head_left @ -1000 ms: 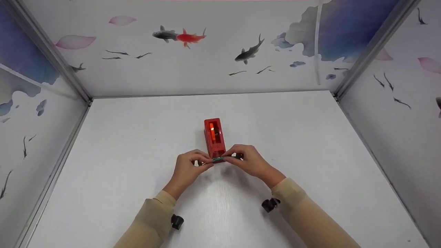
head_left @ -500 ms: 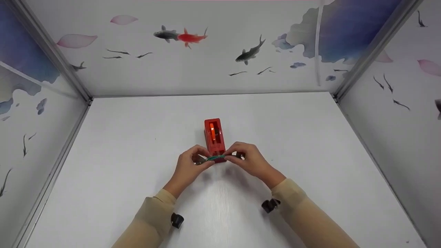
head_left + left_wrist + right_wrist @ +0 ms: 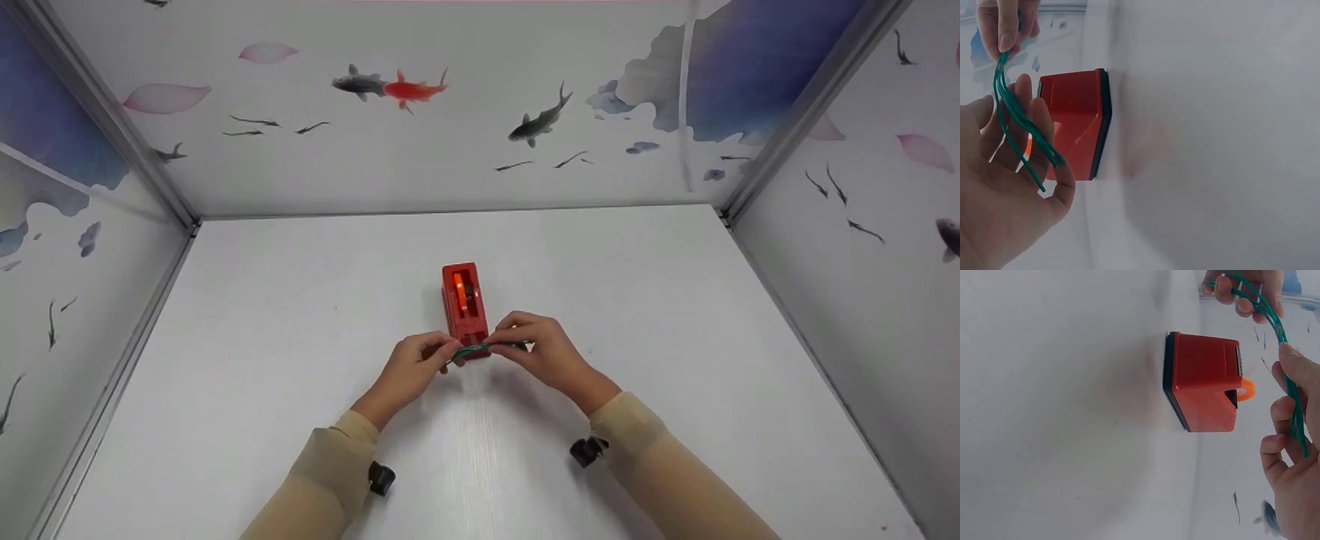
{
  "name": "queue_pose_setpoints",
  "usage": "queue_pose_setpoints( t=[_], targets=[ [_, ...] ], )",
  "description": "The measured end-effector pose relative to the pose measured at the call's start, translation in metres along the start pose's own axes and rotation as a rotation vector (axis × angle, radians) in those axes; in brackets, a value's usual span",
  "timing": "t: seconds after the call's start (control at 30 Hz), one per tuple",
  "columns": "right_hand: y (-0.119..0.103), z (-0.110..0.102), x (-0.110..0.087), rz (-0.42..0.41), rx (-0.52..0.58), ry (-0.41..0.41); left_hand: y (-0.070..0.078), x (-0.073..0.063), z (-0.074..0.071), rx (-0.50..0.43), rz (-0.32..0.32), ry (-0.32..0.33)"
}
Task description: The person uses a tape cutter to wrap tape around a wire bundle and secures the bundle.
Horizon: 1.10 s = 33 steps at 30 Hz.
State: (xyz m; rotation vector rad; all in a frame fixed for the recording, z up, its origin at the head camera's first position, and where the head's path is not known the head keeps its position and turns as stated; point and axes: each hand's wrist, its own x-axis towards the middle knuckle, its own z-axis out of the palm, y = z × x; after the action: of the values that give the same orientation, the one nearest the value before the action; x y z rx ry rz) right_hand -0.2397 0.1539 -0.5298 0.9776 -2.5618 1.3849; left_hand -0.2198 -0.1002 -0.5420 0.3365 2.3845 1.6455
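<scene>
A small bundle of thin green wires [image 3: 474, 349] stretches between the two hands, just over the front end of a red tape dispenser [image 3: 466, 325]. My right hand [image 3: 551, 352] pinches the bundle between thumb and fingers, the wires' tails running along its palm in the right wrist view. My left hand [image 3: 409, 369] has its fingers curled loosely under the other end of the wires [image 3: 1026, 125]. A pale shiny band shows on the bundle between the hands. Inside the dispenser sits an orange roll core [image 3: 1246, 390]; its toothed cutting edge [image 3: 1239, 361] faces the hands.
The white tabletop [image 3: 285, 300] surrounds the dispenser. Panels printed with fish and petals enclose the back [image 3: 465, 150] and both sides. A black wrist camera is strapped beneath each sleeve, the left camera [image 3: 381, 478] and the right camera [image 3: 589, 451].
The left hand has shifted its hold on the wires, its fingers rolling inward and slightly down. The right hand keeps its pinch almost in place. The dispenser stays put; the head view tilts slightly.
</scene>
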Motion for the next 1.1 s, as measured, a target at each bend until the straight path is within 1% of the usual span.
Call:
queue_pose_setpoints(
  t=[0.13,0.23,0.37,0.47,0.73,0.97,1.1],
  targets=[
    [0.0,0.001,-0.001,-0.013,-0.015,0.011,-0.003,0.0,-0.003,0.024,0.0,-0.052],
    [0.0,0.003,0.0,-0.016,-0.016,0.002,-0.004,-0.001,-0.007,0.046,-0.022,-0.082],
    [0.0,0.005,0.001,-0.022,-0.011,-0.01,-0.004,-0.003,-0.011,0.063,-0.047,-0.101],
    [-0.001,0.005,0.001,-0.021,-0.017,-0.006,-0.004,-0.003,-0.012,0.059,-0.044,-0.113],
    [0.0,0.003,0.0,0.007,-0.071,-0.005,-0.006,-0.003,-0.008,0.047,0.005,-0.119],
    [0.002,0.0,0.0,0.002,-0.087,-0.016,-0.007,-0.003,-0.007,0.049,-0.026,-0.128],
    [0.002,-0.003,0.001,-0.012,-0.085,-0.013,-0.004,-0.002,-0.005,0.059,-0.01,-0.117]
  ],
)
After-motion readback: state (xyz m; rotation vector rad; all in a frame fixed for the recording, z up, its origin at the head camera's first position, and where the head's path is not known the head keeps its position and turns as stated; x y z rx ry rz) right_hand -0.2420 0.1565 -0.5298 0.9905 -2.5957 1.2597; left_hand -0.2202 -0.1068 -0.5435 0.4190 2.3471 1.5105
